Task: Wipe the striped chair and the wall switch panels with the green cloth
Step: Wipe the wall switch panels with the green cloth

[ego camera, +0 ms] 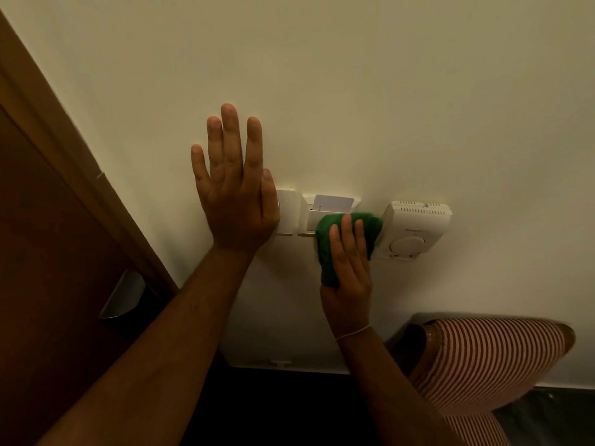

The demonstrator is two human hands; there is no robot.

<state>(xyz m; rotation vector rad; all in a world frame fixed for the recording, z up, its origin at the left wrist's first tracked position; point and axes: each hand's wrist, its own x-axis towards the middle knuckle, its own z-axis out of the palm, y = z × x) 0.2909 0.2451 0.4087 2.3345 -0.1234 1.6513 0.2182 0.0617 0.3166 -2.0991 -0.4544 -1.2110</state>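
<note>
We press the bunched green cloth [346,243] flat under our right hand [349,268], fingers laid over it, against the white key-card switch panel [317,217] in the middle of the row. Our left hand [233,191] is spread open, holding nothing, palm braced on the cream wall [322,91] and covering part of the plain white switch plate [286,210]. The white dial thermostat [412,230] sits just right of the cloth. The red-and-white striped chair [483,365] is below right (wiped or not, we can't tell). We judge the panel wiping mid-way; thermostat and left plate probably remain.
</note>
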